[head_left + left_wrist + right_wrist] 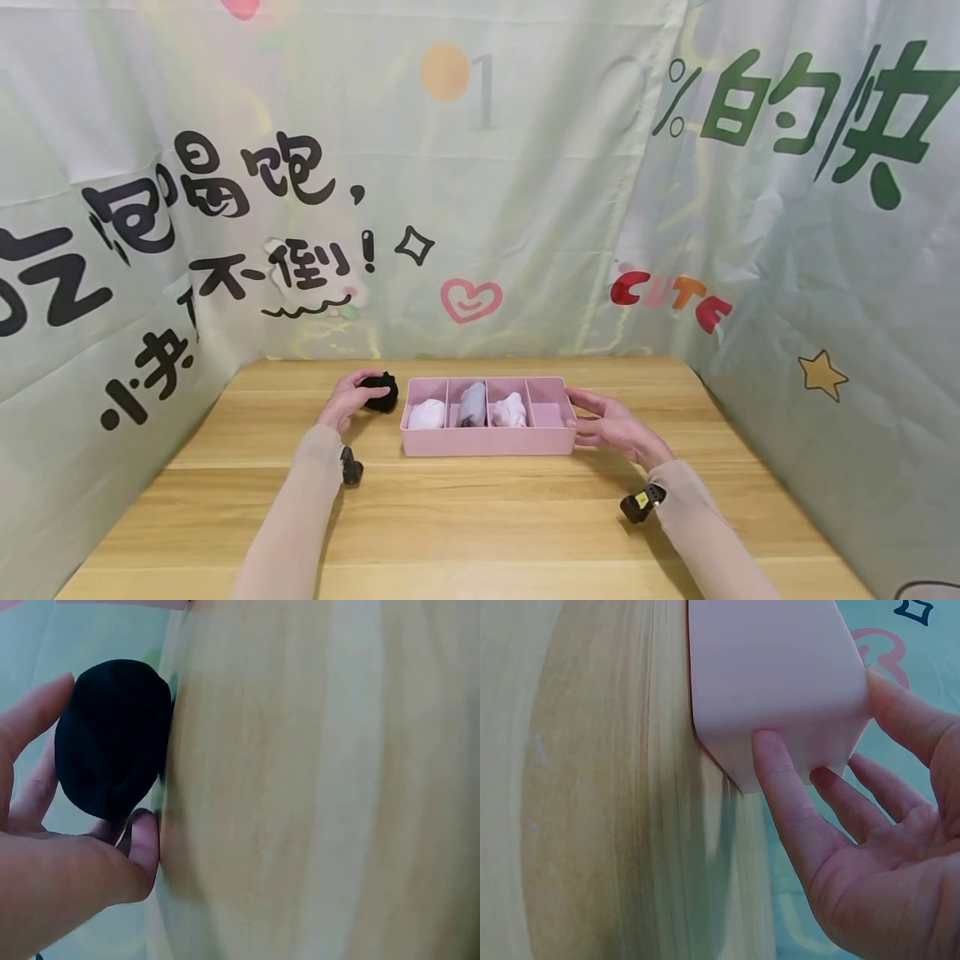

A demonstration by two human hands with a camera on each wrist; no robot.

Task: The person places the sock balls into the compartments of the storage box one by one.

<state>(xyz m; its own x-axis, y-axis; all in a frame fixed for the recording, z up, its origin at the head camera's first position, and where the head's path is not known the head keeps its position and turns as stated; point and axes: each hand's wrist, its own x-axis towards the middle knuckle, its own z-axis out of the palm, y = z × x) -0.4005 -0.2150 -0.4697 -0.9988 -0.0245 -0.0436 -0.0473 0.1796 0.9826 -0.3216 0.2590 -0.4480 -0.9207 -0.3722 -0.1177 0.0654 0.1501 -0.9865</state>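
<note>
In the head view a pink divided box (487, 442) stands mid-table with its compartments in a row. A white cloth bundle (427, 414) lies in the leftmost one, then a grey bundle (472, 406), then a white, faintly patterned bundle (510, 410); the rightmost shows bare pink. Left of the box, my left hand (351, 398) holds a black rolled sock (112, 739) between thumb and fingers, close to the tabletop. My right hand (617, 427) rests spread fingers against the box's right end wall, one fingertip at its upper edge in the right wrist view.
The wooden table (465, 525) runs back to a pale printed curtain (525, 200), which also hangs along both sides. Small black cameras are strapped to both wrists.
</note>
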